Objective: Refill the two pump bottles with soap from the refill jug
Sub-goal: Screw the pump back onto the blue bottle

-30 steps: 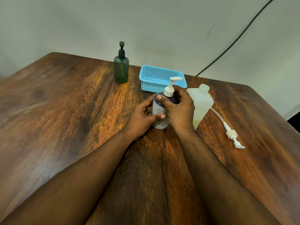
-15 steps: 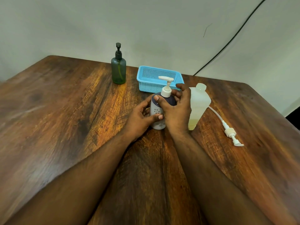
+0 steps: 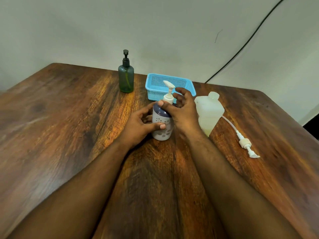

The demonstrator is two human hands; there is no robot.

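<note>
- Taking up pretty much the whole view is the dark wooden table (image 3: pixel 69 126), heavy grain, with everything bunched toward its far edge near the wall.
- The blue mesh basket (image 3: pixel 187 83) sits at the back, just behind the hands. Can't see anything in it from this angle.
- The refill jug (image 3: pixel 209 112) is a translucent white one standing just right of the right hand, cap hole open at the top, with a bit of yellowish soap low down inside.
- The left hand (image 3: pixel 139 125) is wrapped around the body of the white flower-print pump bottle (image 3: pixel 163 125), thumb across the front, holding it upright on the table.
- The right hand (image 3: pixel 183 112) is up at that bottle's dark shoulder, thumb on the collar and fingers curled loosely round the white pump neck. Looks like a light grip on the pump top, but the fingers are blurry so I honestly can't tell how tight.
- The green pump bottle (image 3: pixel 126 80) with the black pump stands by itself at the back, left of the basket, well apart from both hands.
- The bottle's white pump head (image 3: pixel 169 84) sticks up above the right hand's fingers, nozzle pointing back and left toward the basket.
- A loose white pump with its tube (image 3: pixel 245 143) lies flat on the table to the right of the jug, the tube running back toward the jug's base.
</note>
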